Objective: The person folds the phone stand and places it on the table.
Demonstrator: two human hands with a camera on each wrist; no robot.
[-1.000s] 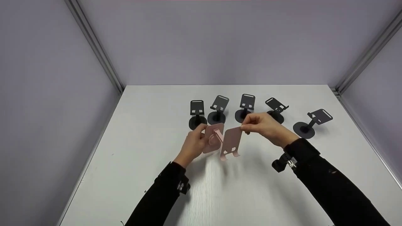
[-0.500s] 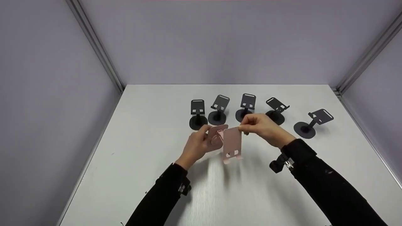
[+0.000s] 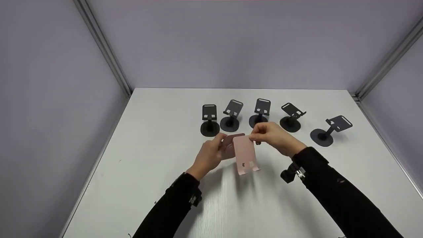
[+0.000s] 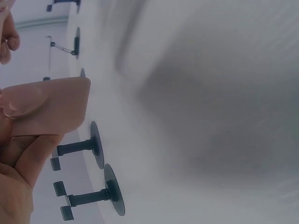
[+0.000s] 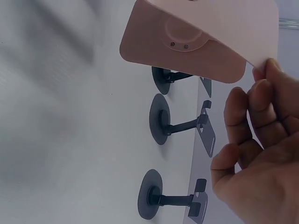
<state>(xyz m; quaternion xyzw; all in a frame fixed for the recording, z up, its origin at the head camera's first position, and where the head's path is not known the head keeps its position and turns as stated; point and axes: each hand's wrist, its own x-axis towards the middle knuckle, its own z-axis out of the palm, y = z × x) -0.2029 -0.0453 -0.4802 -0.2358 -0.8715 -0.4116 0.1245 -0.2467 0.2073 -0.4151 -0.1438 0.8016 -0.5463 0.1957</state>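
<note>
A pink folding phone stand [image 3: 244, 153] is held up over the white table between both hands. My left hand [image 3: 209, 153] grips its flat base plate [image 4: 65, 102] by the edge. With thumb and fingertips, my right hand [image 3: 276, 137] pinches the top corner of the cradle plate, whose two small hooks point down toward me. In the right wrist view the base [image 5: 187, 56] shows a round raised disc with small screws, partly covered by the cradle plate. The arm joining the two plates is hidden behind the cradle in the head view.
Several black phone stands stand in a curved row behind the hands, from one at the left [image 3: 209, 120] to one at the far right [image 3: 330, 130]. Pale walls rise behind and beside the white table [image 3: 148, 148].
The pink stand's cradle has swung to face me and overlaps the base more. The base has tilted, its far edge turning right. My right hand has shifted slightly left and down.
</note>
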